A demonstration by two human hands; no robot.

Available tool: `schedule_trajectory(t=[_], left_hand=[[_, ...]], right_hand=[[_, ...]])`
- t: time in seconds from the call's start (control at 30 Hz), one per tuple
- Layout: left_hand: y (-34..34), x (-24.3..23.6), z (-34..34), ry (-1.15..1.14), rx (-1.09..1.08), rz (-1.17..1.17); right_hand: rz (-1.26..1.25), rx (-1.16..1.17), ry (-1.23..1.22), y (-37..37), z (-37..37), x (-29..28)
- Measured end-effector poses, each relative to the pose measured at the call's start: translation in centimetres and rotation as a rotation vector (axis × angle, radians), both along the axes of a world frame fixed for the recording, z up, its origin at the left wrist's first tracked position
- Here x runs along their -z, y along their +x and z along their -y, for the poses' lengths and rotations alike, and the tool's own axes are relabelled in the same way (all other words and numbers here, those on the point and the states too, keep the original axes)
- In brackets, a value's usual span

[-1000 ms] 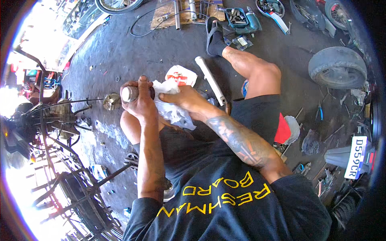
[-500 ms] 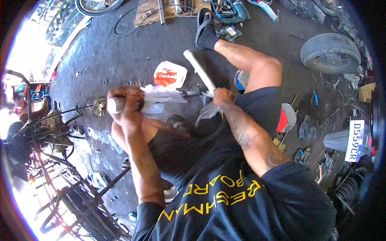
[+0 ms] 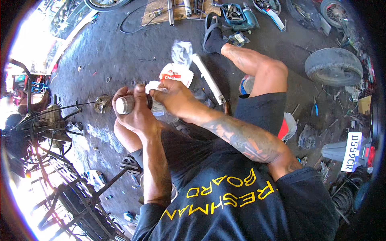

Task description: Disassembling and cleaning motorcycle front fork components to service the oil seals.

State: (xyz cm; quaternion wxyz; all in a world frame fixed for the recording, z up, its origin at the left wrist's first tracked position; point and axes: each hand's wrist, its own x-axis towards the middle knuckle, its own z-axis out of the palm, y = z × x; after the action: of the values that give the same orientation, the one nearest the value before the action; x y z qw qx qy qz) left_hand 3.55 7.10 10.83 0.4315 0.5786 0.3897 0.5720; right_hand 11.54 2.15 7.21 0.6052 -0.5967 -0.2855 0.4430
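Observation:
My left hand point(image 3: 136, 112) is closed around a metal tube point(image 3: 125, 105) whose rounded silver end faces up toward me. Close beside it, my right hand point(image 3: 177, 98) has its fingers pressed together on whitish plastic wrap point(image 3: 152, 86) at the tube's far side. The hands hide most of the tube. Beyond the right hand is a red-and-white paper wrapper point(image 3: 177, 74), with a crumpled clear plastic bag point(image 3: 182, 53) just past it. A silver fork leg point(image 3: 208, 79) slants beside the wrapper, between it and my bent right leg.
A motorcycle frame point(image 3: 72, 201) stands at the left. At the top are a cardboard sheet point(image 3: 150, 14) with metal tubes and a blue tool case point(image 3: 233, 14). A tyre point(image 3: 333, 67) lies at the right, near scattered tools and pliers point(image 3: 316, 107).
My right hand has moved left from near the fork leg's lower end to beside my left hand. The clear plastic bag now shows beyond the paper wrapper. The view has shifted slightly.

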Motion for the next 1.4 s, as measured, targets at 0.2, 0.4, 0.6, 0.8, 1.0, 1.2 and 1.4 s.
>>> schedule_trajectory(t=[0.2,0.4,0.6,0.8,1.0,1.2,1.4], left_hand=[[-0.1,0.1,0.2,-0.060,-0.043,0.099],[-1.6,0.7,-0.6,-0.039,0.142,0.189],[-2.7,3.4,-0.6,-0.034,0.848,0.358],[-0.9,-0.4,-0.6,0.005,0.943,0.068],[-3.6,1.3,-0.9,0.091,0.727,0.214],[-3.8,0.7,2.8,0.224,0.289,-0.385],[-3.0,1.8,4.0,0.240,0.205,-0.211]], right_hand=[[0.760,-0.145,-0.156,1.8,1.0,0.5],[0.971,-0.378,-0.256,3.8,0.5,4.6],[1.144,0.035,-0.355,9.9,5.9,11.6],[0.540,-0.343,-0.256,17.0,7.9,9.4],[-0.535,-0.544,-0.017,8.2,3.6,7.3],[0.154,-0.321,0.024,4.1,3.9,-1.2],[0.543,-0.154,0.004,2.7,4.8,2.1]])
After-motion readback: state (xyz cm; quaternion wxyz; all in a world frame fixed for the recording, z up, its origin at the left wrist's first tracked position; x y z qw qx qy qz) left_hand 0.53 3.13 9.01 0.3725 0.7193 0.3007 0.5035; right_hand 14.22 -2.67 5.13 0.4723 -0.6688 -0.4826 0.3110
